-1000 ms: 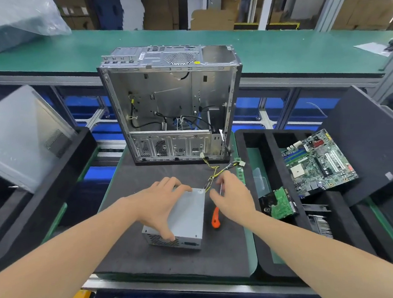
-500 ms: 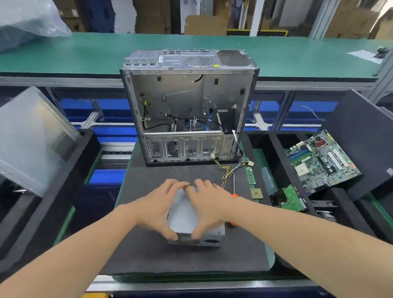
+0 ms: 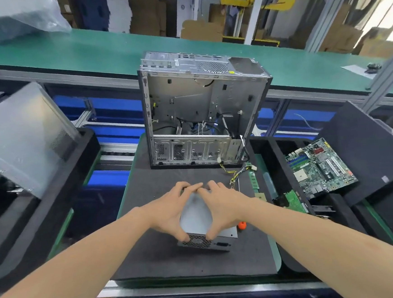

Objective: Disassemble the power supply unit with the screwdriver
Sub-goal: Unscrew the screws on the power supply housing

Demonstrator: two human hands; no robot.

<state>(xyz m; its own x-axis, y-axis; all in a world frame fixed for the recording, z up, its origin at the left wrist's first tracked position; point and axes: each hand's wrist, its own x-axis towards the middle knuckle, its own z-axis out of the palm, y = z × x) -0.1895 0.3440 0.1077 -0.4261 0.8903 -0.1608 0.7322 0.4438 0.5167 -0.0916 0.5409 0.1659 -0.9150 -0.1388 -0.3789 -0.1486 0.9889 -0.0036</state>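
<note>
The grey metal power supply unit [image 3: 195, 212] lies on the dark foam mat [image 3: 152, 258], its vented end facing me. My left hand [image 3: 169, 207] grips its left side, fingers over the far edge and thumb on the near edge. My right hand [image 3: 221, 205] grips its right side the same way. Yellow and black wires [image 3: 237, 173] trail from the unit's far right corner. The screwdriver lies on the mat behind my right wrist; only its orange handle end [image 3: 242, 225] and a thin part of the shaft show.
An open computer case [image 3: 201, 106] stands upright at the mat's far edge. Right of the mat, a black foam tray [image 3: 378, 139] holds a motherboard [image 3: 321, 167] and smaller boards. A metal side panel [image 3: 18, 139] leans in a black tray on the left.
My right hand let go of the screwdriver and came onto the power supply unit beside my left hand. Both hands now hold the unit; the screwdriver lies on the mat.
</note>
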